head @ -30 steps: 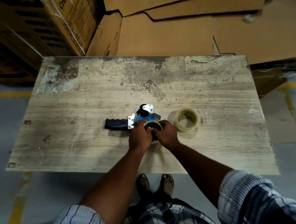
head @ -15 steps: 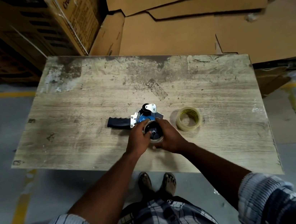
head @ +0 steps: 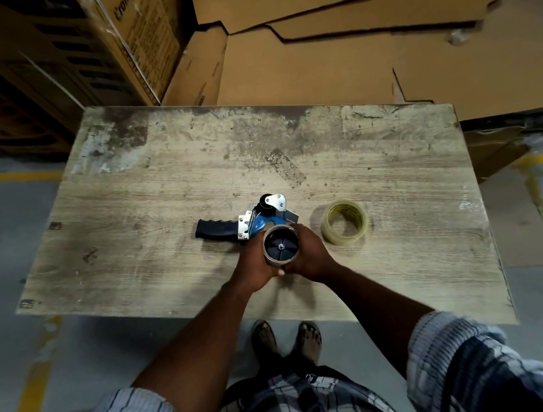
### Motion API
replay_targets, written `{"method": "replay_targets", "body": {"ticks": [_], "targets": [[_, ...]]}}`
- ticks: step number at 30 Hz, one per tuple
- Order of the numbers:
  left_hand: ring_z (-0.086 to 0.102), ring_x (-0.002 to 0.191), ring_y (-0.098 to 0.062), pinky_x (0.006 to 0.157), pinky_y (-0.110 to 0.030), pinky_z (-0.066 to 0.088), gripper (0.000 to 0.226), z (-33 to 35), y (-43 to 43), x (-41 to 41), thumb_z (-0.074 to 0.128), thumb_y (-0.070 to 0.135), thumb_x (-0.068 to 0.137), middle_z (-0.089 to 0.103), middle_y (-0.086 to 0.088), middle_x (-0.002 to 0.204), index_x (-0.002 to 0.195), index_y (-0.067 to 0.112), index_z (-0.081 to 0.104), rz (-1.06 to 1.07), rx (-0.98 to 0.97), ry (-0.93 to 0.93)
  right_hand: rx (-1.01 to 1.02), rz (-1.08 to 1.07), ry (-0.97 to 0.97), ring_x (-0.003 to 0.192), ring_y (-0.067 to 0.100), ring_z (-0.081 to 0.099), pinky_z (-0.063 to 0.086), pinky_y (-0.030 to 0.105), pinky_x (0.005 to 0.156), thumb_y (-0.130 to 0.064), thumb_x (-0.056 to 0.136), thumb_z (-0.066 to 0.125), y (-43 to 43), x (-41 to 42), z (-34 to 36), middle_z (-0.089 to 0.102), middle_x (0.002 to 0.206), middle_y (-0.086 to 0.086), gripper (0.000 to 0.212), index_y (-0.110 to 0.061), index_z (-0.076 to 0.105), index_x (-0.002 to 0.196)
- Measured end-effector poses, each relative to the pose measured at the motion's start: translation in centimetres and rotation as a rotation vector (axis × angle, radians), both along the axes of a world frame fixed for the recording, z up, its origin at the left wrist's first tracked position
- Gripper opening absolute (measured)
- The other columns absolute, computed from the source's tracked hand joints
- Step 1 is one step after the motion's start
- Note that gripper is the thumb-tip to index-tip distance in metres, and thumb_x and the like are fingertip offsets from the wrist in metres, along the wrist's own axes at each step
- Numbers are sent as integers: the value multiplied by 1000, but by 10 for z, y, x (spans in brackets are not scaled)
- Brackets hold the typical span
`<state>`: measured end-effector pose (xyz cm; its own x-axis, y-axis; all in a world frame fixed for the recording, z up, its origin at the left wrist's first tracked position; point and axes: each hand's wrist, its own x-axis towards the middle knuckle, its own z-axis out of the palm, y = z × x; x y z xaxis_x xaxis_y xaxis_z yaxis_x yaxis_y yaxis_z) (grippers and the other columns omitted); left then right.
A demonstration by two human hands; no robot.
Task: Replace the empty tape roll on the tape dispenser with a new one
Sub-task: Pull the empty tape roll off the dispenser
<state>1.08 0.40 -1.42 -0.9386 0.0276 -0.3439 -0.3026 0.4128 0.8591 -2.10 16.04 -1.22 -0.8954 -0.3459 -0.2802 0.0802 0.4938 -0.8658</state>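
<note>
Fingers of both hands are wrapped around the empty tape roll [head: 280, 246], the left hand [head: 253, 265] on its left side and the right hand [head: 308, 256] on its right, thumbs meeting at the near edge. From the head view, I see the brown cardboard core seated on the black hub of the tape dispenser [head: 258, 219], which lies on its side on the counter [head: 159, 203], handle pointing left. I judge the core light and stiff but crushable, likely snug on the hub, so an even hold on opposite sides of its rim looks best, pulling straight off the hub. The new roll [head: 344, 221] lies flat just right of my right hand, untouched; it looks heavier, with a slick outer face, best taken through its hole.
</note>
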Motion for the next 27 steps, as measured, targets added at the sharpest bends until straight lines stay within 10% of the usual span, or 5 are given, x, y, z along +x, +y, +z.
{"method": "replay_targets", "body": {"ticks": [4, 9, 19, 27], "targets": [[57, 114, -9, 84, -3, 42, 101, -4, -3, 0, 93, 2, 43, 60, 8, 125, 134, 13, 52, 22, -37, -7, 34, -5, 4, 93, -10, 63, 51, 14, 82, -25, 53, 92, 0, -1, -2, 69, 105, -13, 67, -19, 64, 113], [60, 114, -14, 96, -29, 51, 97, -14, -10, 0, 95, 9, 43, 64, 3, 123, 130, 15, 53, 54, -35, -33, 20, 11, -40, 86, -28, 54, 40, -3, 76, -14, 53, 95, 4, -3, 0, 62, 107, -13, 78, -12, 58, 121], [61, 115, -9, 97, -30, 50, 85, -8, -22, -4, 91, 11, 54, 65, 7, 122, 129, 23, 53, -31, 93, -112, -24, 51, -70, 102, 10, 62, 42, 1, 80, -1, 53, 88, 5, -4, 7, 63, 113, -2, 77, -12, 55, 122], [66, 101, -12, 94, -32, 52, 44, 7, -15, -4, 75, 16, 82, 69, 3, 111, 124, 17, 63, 68, 45, -100, -113, 1, -221, 90, -17, 61, 46, 3, 75, -2, 64, 89, 14, -5, 14, 63, 106, -14, 72, -19, 55, 125]]}}
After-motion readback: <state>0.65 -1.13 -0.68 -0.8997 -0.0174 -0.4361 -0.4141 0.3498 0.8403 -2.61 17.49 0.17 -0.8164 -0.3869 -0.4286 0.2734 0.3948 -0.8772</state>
